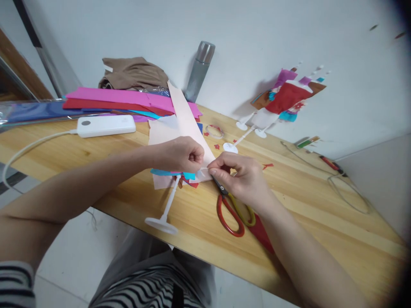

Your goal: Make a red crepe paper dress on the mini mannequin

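Observation:
My left hand [186,155] is closed in a fist above the pale pink sheets; what lies inside its fingers is hidden. Close beside it, my right hand [240,173] pinches thumb and forefinger on the end of a small, thin white piece [204,168], too fine to identify. A white stand [169,201] with a round base rests near the table's front edge, its top covered by blue and red pieces and my left hand. Under my right hand lie scissors [230,214] with one red and one yellow handle loop. A pale pink strip [184,109] runs behind my hands.
Small dress-form stands [287,98] wearing coloured pieces stand at the back right. A grey thermos [199,70], folded brown cloth [136,72], coloured sheets [118,96] and a white power bank [105,126] are behind and left. A cabled tool [332,164] lies far right.

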The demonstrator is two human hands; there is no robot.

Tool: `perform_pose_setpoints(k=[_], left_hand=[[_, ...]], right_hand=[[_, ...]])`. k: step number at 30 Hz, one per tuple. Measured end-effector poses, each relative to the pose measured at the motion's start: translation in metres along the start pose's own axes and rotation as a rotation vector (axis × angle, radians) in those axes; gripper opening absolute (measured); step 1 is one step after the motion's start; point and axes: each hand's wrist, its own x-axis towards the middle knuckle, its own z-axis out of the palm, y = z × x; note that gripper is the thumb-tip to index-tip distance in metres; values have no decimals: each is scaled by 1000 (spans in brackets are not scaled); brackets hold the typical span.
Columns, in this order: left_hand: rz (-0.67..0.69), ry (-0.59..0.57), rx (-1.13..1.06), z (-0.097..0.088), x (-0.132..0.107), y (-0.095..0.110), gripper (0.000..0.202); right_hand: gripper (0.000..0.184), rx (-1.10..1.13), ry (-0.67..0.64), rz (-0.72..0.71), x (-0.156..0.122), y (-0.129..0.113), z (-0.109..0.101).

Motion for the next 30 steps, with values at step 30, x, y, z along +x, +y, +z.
perform_pose_setpoints(k=[30], left_hand=[[-79,-92,709,5,-6,3,27]], right_hand=[[16,-35,16,81,5,24,16]])
